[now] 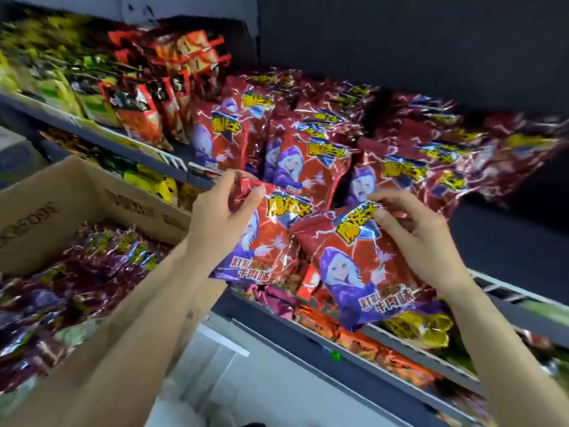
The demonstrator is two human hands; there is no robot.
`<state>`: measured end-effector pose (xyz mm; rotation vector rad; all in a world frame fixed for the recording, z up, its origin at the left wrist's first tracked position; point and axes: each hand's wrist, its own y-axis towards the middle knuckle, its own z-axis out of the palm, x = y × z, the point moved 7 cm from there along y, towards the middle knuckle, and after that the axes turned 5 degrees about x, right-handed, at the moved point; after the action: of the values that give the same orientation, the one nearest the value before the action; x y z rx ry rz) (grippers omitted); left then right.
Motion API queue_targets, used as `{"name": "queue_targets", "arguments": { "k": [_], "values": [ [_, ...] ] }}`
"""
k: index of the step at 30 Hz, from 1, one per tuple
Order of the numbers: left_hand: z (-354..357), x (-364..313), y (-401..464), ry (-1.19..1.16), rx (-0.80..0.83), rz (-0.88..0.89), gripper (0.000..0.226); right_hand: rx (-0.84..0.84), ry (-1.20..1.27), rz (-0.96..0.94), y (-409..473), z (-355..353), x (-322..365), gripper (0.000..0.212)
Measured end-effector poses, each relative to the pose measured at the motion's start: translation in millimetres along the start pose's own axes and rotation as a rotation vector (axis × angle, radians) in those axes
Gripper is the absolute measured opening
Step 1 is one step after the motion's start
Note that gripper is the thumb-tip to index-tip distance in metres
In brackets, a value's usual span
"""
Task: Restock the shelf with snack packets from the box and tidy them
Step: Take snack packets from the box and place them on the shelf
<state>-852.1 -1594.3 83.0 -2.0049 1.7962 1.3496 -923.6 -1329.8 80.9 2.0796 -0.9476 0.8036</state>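
While each hand (223,217) (412,238) pinches one, two packets (268,238) (363,272) hang.

A dark grey wall (415,41) fills the upper right, dimly lit. Below, a pale floor (246,380) shows between the arms. On the far left stands a blurred pale blue object (12,155), too smeared to identify.

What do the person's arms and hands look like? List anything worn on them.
Both forearms are bare as far as the picture shows: no sleeves in view. The left hand and the right hand wear no gloves, and no rings, watch or wristband show. The fingernails that show are short and unpainted. The arms are slim and enter from the bottom edge; anything worn above the forearms is out of frame.
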Motion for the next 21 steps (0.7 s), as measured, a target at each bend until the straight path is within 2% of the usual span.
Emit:
{"name": "queue_targets", "arguments": {
  "k": [2,5,6,8,13,18,21],
  "values": [
    [23,-35,-2,-0.020,-0.032,0.021,0.035,-0.094,0.000,0.037,-21,-48,-18,0.021],
    [58,-85,-3,-0.161,-0.016,0.034,0.011,-0.248,0.023,0.096,-49,-118,-41,0.023],
    [70,-103,-1,-0.186,0.005,0.054,0.010,-0.285,0.011,0.101,-56,-137,-46,0.023],
    [96,-133,4,-0.191,0.071,0.109,0.012,-0.343,-0.010,0.114,-66,-170,-56,0.025],
    [157,-179,18,-0.153,0.190,0.156,0.035,-0.491,-0.063,0.146,-71,-225,-81,0.014],
    [184,-230,34,-0.064,0.038,0.233,0.033,-0.692,-0.125,0.197,-71,-270,-105,0.017],
    [215,-249,51,-0.088,0.033,0.199,0.037,-0.800,-0.165,0.219,-77,-295,-112,0.021]
  ]
}}
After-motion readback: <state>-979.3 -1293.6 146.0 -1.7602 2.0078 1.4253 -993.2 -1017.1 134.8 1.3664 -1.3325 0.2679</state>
